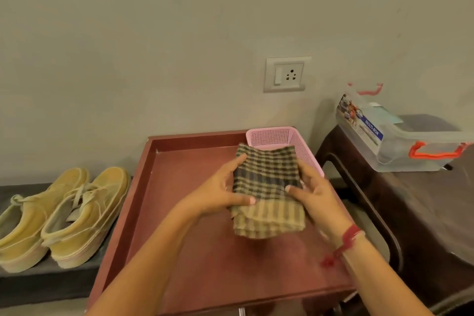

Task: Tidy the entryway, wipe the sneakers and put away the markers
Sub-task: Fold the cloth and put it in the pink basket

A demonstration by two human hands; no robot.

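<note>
Cloth (266, 192), one: checked, folded, held above the middle of the table (179, 187) from both sides.

Left hand (220, 190), one: grip closed on the cloth's 9 o'clock edge, thumb laid across the top, fingers (238, 161) wrapped along the far side.

Right hand (315, 195), one: grip closed on the 3 o'clock edge, thumb on top; a red thread (346, 238) is tied at the wrist.

Sneakers (61, 215), two: yellow, laced, set side by side on a dark bench (25, 282) at 9 o'clock of the table, toes toward the wall.

Basket (282, 138), one: pink, perforated, in the table's 1 o'clock corner, partly hidden behind the cloth.

Box (400, 143), one: clear plastic, orange handle, on a dark stool (410, 213) at 3 o'clock.

Wall socket (287, 74), one: at 12 o'clock.

Markers: none to be made out in this view.
</note>
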